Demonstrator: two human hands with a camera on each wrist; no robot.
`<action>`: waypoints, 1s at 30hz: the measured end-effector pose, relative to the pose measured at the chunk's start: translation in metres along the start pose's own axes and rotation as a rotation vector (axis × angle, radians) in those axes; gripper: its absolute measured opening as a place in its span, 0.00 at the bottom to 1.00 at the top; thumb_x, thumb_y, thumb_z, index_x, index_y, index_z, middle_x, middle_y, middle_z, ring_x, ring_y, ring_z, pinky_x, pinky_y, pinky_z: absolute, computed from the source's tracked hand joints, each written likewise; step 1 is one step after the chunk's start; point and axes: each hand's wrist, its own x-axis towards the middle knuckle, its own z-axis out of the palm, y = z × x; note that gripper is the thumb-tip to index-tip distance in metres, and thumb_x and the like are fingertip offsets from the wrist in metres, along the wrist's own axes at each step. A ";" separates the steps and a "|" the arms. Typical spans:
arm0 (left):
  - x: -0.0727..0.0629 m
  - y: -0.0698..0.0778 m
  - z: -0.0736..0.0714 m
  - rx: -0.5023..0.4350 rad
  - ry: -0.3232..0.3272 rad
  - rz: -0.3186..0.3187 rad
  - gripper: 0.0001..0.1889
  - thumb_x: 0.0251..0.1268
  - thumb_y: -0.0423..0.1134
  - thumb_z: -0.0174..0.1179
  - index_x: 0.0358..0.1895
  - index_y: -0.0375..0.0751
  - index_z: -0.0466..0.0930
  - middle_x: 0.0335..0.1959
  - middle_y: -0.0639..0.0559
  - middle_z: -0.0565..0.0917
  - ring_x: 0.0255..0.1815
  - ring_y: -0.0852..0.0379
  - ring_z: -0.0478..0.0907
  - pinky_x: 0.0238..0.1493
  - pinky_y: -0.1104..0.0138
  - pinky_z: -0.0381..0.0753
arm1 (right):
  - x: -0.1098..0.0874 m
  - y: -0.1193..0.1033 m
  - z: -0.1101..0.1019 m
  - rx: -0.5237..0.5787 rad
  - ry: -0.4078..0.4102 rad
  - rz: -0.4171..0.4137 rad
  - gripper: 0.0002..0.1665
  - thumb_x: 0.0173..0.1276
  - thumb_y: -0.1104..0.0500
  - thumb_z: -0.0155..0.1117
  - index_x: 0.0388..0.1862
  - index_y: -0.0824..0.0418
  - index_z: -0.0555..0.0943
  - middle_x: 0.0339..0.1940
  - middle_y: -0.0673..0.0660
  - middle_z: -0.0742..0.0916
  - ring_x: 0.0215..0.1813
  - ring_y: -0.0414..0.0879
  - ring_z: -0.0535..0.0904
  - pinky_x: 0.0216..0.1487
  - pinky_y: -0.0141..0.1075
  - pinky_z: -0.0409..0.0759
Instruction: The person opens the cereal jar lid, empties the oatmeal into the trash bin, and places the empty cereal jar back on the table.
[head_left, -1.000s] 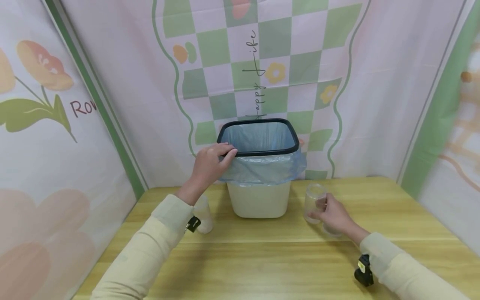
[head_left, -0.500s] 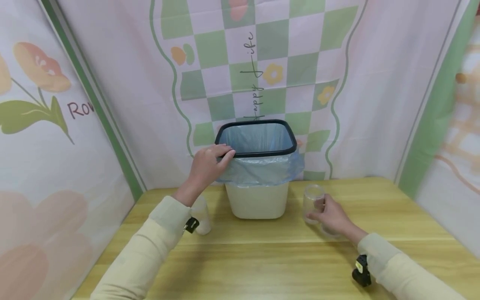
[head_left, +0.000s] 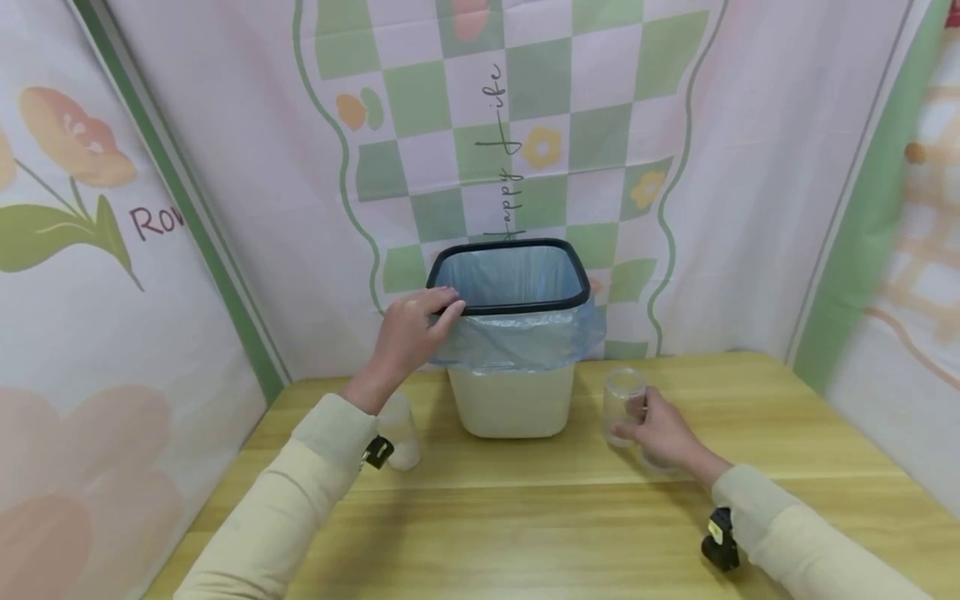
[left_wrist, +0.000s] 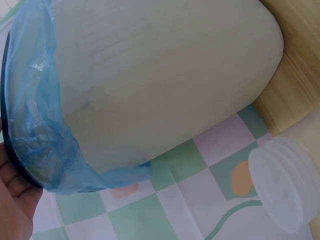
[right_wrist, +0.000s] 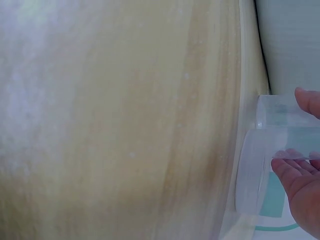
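A cream trash bin with a black rim and a blue plastic liner stands at the back middle of the table. My left hand grips the left front corner of its rim, fingers over the edge and thumb at the front. In the left wrist view only part of this hand shows. To the right of the bin, my right hand holds a clear cup upright, thumb in front and fingers behind. A second clear container stands close by, mostly hidden behind that hand.
A translucent, whitish container stands left of the bin, partly behind the left forearm. The wooden table reaches back to a patterned curtain, with fabric walls on both sides.
The head view has shifted slightly, so everything sits a little further left. Both hands keep their places on the bin rim and the clear cup.
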 end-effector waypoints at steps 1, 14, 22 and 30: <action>0.000 0.000 0.000 -0.004 0.005 0.001 0.13 0.69 0.40 0.60 0.49 0.35 0.85 0.48 0.42 0.85 0.52 0.49 0.82 0.55 0.57 0.78 | 0.000 0.000 0.000 -0.001 -0.001 0.001 0.37 0.64 0.53 0.70 0.57 0.76 0.64 0.57 0.76 0.75 0.58 0.73 0.71 0.53 0.56 0.77; -0.016 -0.012 -0.017 0.004 0.053 -0.104 0.16 0.69 0.40 0.60 0.54 0.33 0.83 0.54 0.42 0.82 0.57 0.47 0.78 0.58 0.55 0.75 | 0.000 -0.001 0.000 -0.024 0.008 -0.010 0.38 0.63 0.54 0.70 0.58 0.77 0.63 0.56 0.77 0.75 0.56 0.72 0.72 0.52 0.57 0.76; -0.046 -0.028 -0.027 -0.015 0.080 -0.153 0.16 0.67 0.37 0.61 0.54 0.33 0.82 0.53 0.40 0.82 0.55 0.43 0.79 0.58 0.52 0.75 | 0.000 -0.005 -0.001 -0.035 0.009 -0.005 0.40 0.63 0.52 0.71 0.59 0.77 0.63 0.55 0.77 0.75 0.56 0.71 0.72 0.53 0.58 0.75; -0.080 -0.041 -0.033 -0.067 0.046 -0.285 0.18 0.68 0.38 0.61 0.55 0.31 0.80 0.55 0.36 0.81 0.57 0.40 0.77 0.60 0.50 0.73 | -0.004 -0.011 -0.006 -0.031 0.024 0.001 0.41 0.63 0.52 0.71 0.59 0.78 0.62 0.55 0.77 0.75 0.58 0.72 0.71 0.56 0.59 0.73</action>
